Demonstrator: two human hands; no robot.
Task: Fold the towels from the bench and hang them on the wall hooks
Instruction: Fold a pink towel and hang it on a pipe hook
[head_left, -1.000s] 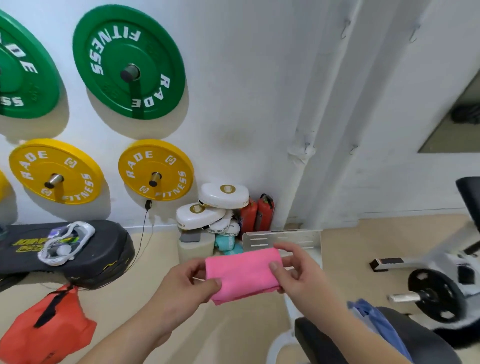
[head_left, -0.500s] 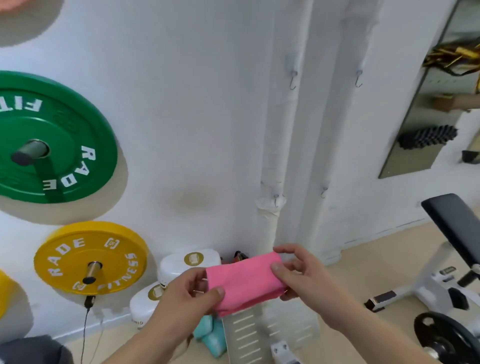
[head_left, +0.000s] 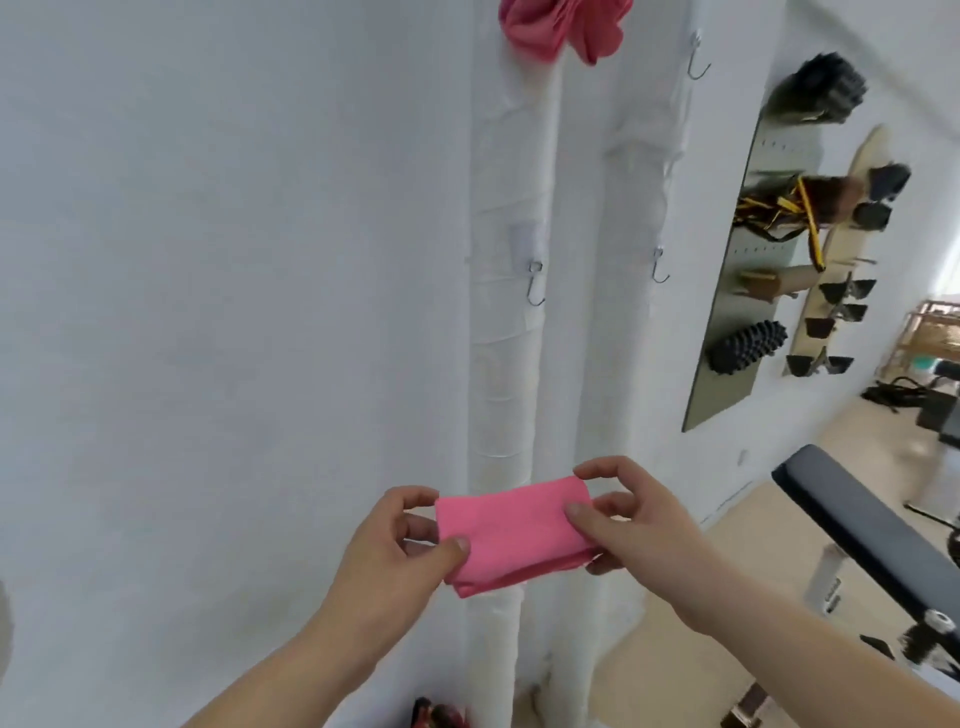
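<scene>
Folded pink cloth towel (head_left: 511, 535) held between both hands: left hand (head_left: 395, 561) pinches its left edge, right hand (head_left: 634, 525) its right edge. Behind it, two white wrapped vertical pipes (head_left: 501, 364) run side by side on the wall. Small metal hook (head_left: 535, 288) on left pipe, above the towel; second metal hook (head_left: 660, 270) on right pipe; third metal hook (head_left: 696, 57) higher up. Bunched pink towel (head_left: 561, 28) hangs at top of left pipe. Grey wall panel (head_left: 737, 322) right of pipes; black padded surface (head_left: 862, 530) lower right.

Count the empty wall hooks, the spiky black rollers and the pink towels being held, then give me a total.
Empty wall hooks: 3
Spiky black rollers: 2
Held pink towel: 1
Total: 6
</scene>
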